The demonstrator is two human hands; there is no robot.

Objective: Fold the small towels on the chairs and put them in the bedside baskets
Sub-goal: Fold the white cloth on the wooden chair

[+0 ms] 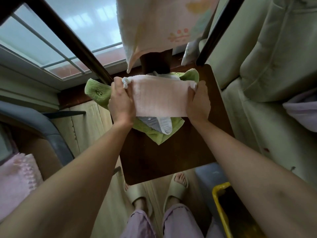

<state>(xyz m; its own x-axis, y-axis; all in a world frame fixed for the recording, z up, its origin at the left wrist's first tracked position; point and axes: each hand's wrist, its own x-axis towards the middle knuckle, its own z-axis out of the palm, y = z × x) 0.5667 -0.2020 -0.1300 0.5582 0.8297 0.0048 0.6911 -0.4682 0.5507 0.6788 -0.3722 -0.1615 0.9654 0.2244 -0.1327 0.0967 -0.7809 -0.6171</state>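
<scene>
Two bare forearms reach out from the bottom of the view toward a dark wooden chair [171, 157], and between them a pale pink towel [159, 97] is stretched flat just above the seat. Left hand [121, 102] grips the towel's left end with its fingers curled round the edge; right hand [199, 102] holds the right end the same way, thumb on top. It looks already doubled once into a band, so I would judge the fold about half done.

Beneath it on the seat lie a green towel [97, 95], spread loosely and hanging over the left edge, and a grey-white striped cloth [163, 126] on top of that. A patterned towel [154, 28] hangs over the chair back. A yellow-rimmed basket [221, 203] stands on the floor by the person's right leg, beside a pale padded sofa [274, 66].

The risk I see is the heap below: laying the pink towel down on that lumpy pile could spoil the crease or drag the green towel off the seat. The layers could also slip apart if one grip loosens.
</scene>
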